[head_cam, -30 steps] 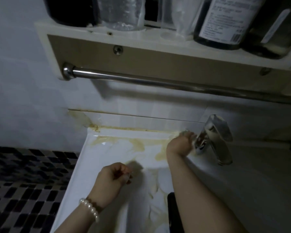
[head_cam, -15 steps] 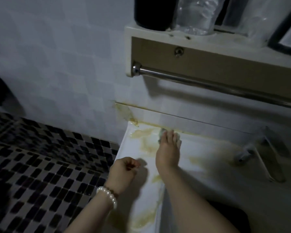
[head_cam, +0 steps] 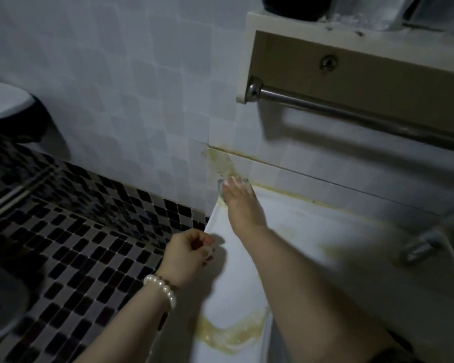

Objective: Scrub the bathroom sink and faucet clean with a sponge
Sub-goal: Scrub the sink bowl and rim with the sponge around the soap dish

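The white sink (head_cam: 312, 231) runs along the tiled wall, with yellow-brown stains on its back rim and near its front edge. My right hand (head_cam: 240, 203) lies flat on the sink's far left corner, fingers straight, pressing a pale sponge (head_cam: 220, 187) that shows only at the fingertips. My left hand (head_cam: 192, 248), with a pearl bracelet on the wrist, hovers loosely curled at the sink's left edge and holds nothing that I can see. The chrome faucet (head_cam: 419, 248) stands blurred at the right, well away from both hands.
A shelf (head_cam: 351, 56) with a steel towel bar (head_cam: 351, 113) hangs above the sink and carries dark and clear bottles. Black-and-white mosaic floor (head_cam: 76, 244) lies to the left. A white fixture (head_cam: 5, 103) sits at the far left.
My right hand with the sponge has slid left, from beside the faucet along the back rim to the far left corner. The view has swung left. The left hand stays curled by the edge.
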Tool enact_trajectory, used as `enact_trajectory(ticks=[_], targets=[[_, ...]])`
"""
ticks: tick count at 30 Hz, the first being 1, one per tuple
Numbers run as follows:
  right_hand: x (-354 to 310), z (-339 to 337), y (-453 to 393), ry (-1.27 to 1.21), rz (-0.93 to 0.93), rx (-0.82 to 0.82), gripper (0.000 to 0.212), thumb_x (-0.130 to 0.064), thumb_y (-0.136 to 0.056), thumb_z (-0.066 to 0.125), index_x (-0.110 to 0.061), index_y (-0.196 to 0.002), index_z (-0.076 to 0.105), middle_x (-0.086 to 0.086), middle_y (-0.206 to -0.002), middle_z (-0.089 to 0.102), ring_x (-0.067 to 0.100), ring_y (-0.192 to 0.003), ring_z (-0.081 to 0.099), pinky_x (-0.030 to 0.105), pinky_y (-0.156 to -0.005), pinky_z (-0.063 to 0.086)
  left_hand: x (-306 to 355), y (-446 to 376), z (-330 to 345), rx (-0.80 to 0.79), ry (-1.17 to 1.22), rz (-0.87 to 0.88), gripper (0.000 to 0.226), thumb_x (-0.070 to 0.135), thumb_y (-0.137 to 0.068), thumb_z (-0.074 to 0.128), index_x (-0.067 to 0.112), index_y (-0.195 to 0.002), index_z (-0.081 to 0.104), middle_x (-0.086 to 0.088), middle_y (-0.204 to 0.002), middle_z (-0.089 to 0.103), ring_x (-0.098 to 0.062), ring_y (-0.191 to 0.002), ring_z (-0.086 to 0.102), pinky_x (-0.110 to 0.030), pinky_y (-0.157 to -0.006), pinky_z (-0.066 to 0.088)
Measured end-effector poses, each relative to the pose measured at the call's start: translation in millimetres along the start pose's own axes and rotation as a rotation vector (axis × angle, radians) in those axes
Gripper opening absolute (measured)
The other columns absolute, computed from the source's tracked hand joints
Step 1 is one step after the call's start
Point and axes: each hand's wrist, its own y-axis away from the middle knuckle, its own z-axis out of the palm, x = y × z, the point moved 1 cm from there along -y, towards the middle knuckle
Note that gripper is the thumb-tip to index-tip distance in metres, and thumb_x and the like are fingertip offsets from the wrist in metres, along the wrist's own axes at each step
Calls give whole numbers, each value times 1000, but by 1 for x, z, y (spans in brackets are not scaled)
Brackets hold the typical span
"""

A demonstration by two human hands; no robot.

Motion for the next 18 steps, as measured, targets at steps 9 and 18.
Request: enact_trajectory(ticks=[9, 18], targets=[[6, -14, 122, -182, 218, -118, 71, 7, -87, 39, -21, -149, 21, 0, -159, 6, 19, -147, 4, 35, -119, 3, -2, 27, -13, -94, -164, -140, 25, -7, -85, 54, 12, -71, 61, -6, -68, 61, -8, -52, 58, -22, -57, 50], [-36, -17, 216, -417, -77, -110, 50, 15, -83, 46, -4, -127, 57, 21, -142, 43, 47, -133, 32, 51, -110, 21, -1, 73, -25, -59, -363, -141, 24, -9, -77, 54, 11, -83, 65, -1, -73, 60, -19, -72, 59, -31, -70, 54]])
